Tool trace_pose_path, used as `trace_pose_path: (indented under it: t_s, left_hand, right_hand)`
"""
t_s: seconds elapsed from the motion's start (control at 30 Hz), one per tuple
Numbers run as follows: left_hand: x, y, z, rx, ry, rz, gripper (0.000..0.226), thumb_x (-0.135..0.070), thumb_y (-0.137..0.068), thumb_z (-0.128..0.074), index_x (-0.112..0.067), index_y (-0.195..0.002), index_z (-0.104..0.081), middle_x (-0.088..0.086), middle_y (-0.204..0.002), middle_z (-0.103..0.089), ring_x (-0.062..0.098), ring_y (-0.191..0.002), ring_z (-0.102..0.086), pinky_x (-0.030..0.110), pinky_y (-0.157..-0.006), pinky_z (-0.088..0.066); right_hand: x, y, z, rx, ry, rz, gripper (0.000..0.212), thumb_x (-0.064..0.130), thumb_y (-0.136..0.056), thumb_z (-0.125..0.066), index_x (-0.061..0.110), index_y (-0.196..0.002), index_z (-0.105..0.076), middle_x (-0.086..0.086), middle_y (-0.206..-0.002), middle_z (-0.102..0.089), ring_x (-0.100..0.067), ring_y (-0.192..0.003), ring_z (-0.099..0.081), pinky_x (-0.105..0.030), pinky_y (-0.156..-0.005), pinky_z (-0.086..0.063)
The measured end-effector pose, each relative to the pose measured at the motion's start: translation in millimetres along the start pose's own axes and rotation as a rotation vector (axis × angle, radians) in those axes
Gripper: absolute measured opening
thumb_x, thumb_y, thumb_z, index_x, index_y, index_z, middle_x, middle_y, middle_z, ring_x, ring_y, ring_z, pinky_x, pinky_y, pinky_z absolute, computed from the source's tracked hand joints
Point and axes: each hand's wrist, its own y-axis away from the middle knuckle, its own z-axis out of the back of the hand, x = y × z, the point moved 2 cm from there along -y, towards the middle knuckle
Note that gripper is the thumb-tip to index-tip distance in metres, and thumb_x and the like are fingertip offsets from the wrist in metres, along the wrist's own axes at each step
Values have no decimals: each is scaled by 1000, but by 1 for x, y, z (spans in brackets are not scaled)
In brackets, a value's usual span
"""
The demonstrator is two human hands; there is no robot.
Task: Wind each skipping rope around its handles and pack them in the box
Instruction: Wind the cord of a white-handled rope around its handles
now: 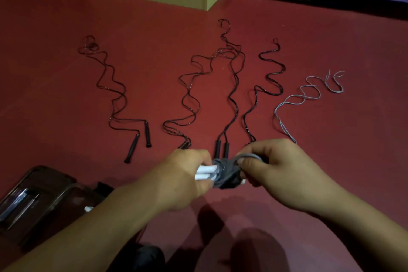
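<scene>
While left hand (183,174) fingers grip white handles (205,173), right hand (284,174) fingers pinch grey rope (247,157) loop.

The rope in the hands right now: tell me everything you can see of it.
The grey skipping rope has two white handles lying side by side, with grey cord wound in a dense bundle around their middle. The left hand grips the handles' left ends; the right hand pinches a last loose loop of cord above the bundle. It is held level above the red floor, touching nothing else.
</scene>
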Motion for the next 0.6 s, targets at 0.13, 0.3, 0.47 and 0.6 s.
trace_pose_path:
  t_s: [0.13,0.3,0.47,0.6]
  left_hand:
    - [-3,2,-5,213,250,-4,16,-15,-85,-71,-25,-78,-61,-23,-87,-70,-14,-91,-65,20,-84,-56]
    - [-6,2,-2,311,345,-14,19,-12,-84,-74,-27,-78,-63,-19,-87,-71,-6,-85,-69,21,-79,-57]
    - [-10,3,4,360,411,-60,14,-10,-85,-74,-21,-85,-66,-10,-99,-74,1,-93,-70,24,-82,-58]
    - [-11,2,10,347,297,-211,10,-25,-84,-72,-31,-92,-68,-13,-80,-67,7,-73,-61,33,-72,-52]
  right_hand:
    - [-4,-1,-2,170,-510,-292,22,-1,-93,-50,0,-81,-68,-11,-61,-64,-15,-47,-52,-25,-46,-46]
    - [-5,-1,4,389,-776,-449,9,10,-84,-64,7,-82,-72,-13,-65,-64,-13,-47,-56,-24,-47,-52]
    - [-13,-7,-1,223,-821,-384,18,20,-80,-68,2,-79,-70,-13,-62,-62,-14,-46,-54,-23,-47,-51]
    - [-15,-8,-6,16,-390,-64,27,23,-90,-65,6,-69,-66,-3,-59,-56,-10,-54,-49,-26,-54,-44]
